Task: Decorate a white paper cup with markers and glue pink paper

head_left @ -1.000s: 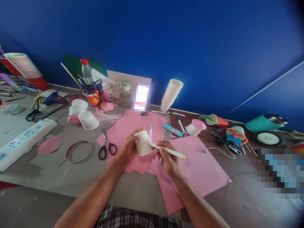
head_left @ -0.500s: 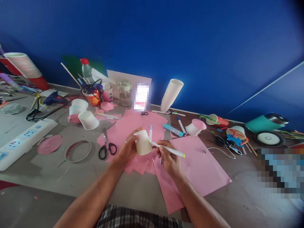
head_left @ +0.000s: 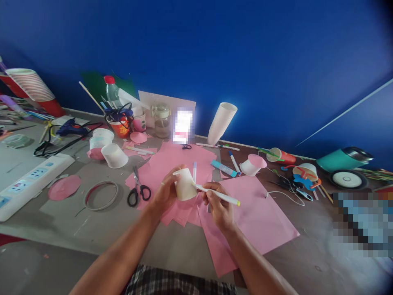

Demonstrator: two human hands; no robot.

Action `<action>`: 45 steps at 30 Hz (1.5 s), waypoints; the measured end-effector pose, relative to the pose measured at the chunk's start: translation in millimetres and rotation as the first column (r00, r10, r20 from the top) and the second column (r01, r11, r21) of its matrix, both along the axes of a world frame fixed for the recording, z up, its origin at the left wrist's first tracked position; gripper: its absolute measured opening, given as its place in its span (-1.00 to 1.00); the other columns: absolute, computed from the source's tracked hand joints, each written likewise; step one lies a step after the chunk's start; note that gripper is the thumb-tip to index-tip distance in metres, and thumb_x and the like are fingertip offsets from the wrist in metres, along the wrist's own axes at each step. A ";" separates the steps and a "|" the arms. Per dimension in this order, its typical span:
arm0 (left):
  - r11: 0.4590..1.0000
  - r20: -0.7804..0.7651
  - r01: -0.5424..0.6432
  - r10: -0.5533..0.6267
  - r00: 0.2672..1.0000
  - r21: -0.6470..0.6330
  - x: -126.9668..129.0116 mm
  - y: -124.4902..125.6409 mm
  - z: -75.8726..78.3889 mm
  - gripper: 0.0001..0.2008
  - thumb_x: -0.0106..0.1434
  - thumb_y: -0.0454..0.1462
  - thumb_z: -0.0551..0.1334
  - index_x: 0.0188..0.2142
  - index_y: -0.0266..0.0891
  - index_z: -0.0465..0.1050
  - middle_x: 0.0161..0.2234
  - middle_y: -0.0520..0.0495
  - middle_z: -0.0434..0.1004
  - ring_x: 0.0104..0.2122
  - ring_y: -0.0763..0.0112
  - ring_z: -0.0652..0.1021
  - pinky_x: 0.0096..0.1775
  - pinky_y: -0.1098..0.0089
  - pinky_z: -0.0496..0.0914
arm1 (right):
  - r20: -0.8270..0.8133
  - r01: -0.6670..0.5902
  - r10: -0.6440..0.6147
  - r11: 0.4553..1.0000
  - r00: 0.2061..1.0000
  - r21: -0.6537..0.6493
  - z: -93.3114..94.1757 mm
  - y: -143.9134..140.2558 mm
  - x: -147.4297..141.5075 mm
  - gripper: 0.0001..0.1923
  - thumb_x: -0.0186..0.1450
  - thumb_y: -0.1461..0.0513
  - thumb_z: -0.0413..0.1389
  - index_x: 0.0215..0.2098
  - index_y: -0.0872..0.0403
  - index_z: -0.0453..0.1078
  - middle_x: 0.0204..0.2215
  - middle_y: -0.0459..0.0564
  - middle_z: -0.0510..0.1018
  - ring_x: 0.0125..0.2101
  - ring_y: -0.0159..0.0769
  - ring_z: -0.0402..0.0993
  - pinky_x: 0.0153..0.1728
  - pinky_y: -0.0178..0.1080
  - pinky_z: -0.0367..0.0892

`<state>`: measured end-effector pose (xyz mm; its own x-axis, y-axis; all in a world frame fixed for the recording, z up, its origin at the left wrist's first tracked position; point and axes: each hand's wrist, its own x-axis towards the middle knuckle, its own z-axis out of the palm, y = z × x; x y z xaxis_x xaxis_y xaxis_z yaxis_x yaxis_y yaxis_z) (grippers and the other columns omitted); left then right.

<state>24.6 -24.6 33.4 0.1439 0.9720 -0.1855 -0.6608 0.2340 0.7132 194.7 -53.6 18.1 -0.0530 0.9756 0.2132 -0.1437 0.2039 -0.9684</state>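
My left hand (head_left: 166,192) grips a white paper cup (head_left: 185,185), held upside down above the pink paper sheets (head_left: 258,221). A white marker with a yellow end (head_left: 218,195) is pinched in my right hand (head_left: 218,207), and its tip touches the cup's side. Black-handled scissors (head_left: 138,189) lie on the table just left of my left hand. A blue pen (head_left: 194,170) lies on the pink paper behind the cup.
A stack of white cups (head_left: 221,122) leans at the back. Loose cups (head_left: 114,155), a pink-topped cup (head_left: 253,164), markers (head_left: 223,168), a jar (head_left: 161,121), a tape ring (head_left: 101,195) and a power strip (head_left: 27,182) crowd the table. A teal flask (head_left: 342,157) lies far right.
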 end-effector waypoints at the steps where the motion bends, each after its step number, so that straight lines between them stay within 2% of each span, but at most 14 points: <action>1: 1.000 0.000 -0.003 0.003 1.000 -0.002 0.2 0.1 0.1 -0.62 0.01 -0.21 0.37 -0.13 -0.18 0.51 -0.34 0.02 0.43 -0.42 0.42 0.41 -0.41 0.42 0.33 | -0.001 -0.002 0.002 1.000 1.000 0.002 0.2 0.0 -0.1 -0.74 0.32 0.03 0.12 -0.23 0.05 0.45 -0.52 -0.10 0.46 -0.57 -0.41 0.30 -0.53 -0.31 0.25; 12: 1.000 0.004 -0.015 0.015 1.000 -0.017 0.5 0.7 0.6 -0.58 -0.01 -0.21 0.37 -0.10 -0.19 0.50 -0.36 0.01 0.45 -0.42 0.40 0.43 -0.41 0.41 0.31 | 0.017 -0.017 0.017 1.000 1.000 -0.002 1.0 -1.7 -0.6 -0.76 0.31 0.04 0.11 -0.25 0.03 0.46 -0.53 -0.10 0.44 -0.57 -0.40 0.28 -0.54 -0.30 0.25; 23: 1.000 0.017 0.001 0.000 1.000 -0.026 -1.0 1.1 -2.1 -0.54 0.01 -0.21 0.37 -0.05 -0.18 0.47 -0.35 0.04 0.41 -0.41 0.42 0.42 -0.39 0.41 0.34 | 0.010 0.050 -0.050 0.999 0.999 -0.010 0.2 -1.7 -3.6 -0.74 0.33 0.03 0.10 -0.23 0.06 0.43 -0.49 -0.07 0.49 -0.56 -0.39 0.31 -0.52 -0.28 0.27; 30: 1.000 0.011 0.006 -0.006 1.000 -0.002 -1.4 1.7 -4.7 -0.70 0.04 -0.21 0.36 -0.19 -0.19 0.49 -0.40 0.04 0.39 -0.43 0.42 0.42 -0.41 0.43 0.31 | 0.001 0.080 -0.080 0.996 0.997 -0.048 8.0 -2.8 -6.9 -0.72 0.30 0.01 0.10 -0.26 0.05 0.40 -0.54 -0.08 0.47 -0.59 -0.39 0.30 -0.56 -0.29 0.25; 40: 1.000 -0.004 -0.022 0.022 1.000 -0.019 0.5 -0.7 1.4 -0.63 0.01 -0.24 0.36 -0.14 -0.19 0.50 -0.39 0.05 0.41 -0.43 0.45 0.41 -0.40 0.44 0.31 | 0.025 0.059 -0.058 0.998 0.998 -0.030 14.7 -4.5 -9.3 -0.73 0.31 0.02 0.09 -0.27 0.06 0.41 -0.57 -0.12 0.41 -0.61 -0.40 0.28 -0.62 -0.33 0.20; 45: 0.999 0.003 -0.019 0.020 1.000 -0.034 1.3 0.2 0.5 -0.58 -0.01 -0.25 0.37 -0.11 -0.18 0.49 -0.39 0.06 0.41 -0.43 0.46 0.41 -0.40 0.46 0.30 | 0.065 0.058 -0.057 0.998 0.996 -0.009 10.0 -4.3 -7.8 -0.75 0.31 0.04 0.09 -0.26 0.06 0.41 -0.56 -0.12 0.45 -0.62 -0.42 0.30 -0.65 -0.35 0.19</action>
<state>25.9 -24.3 33.9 0.1257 0.9677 -0.2183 -0.6677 0.2453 0.7028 186.8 -57.8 28.0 -0.0103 0.9797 0.2003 -0.0689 0.1991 -0.9776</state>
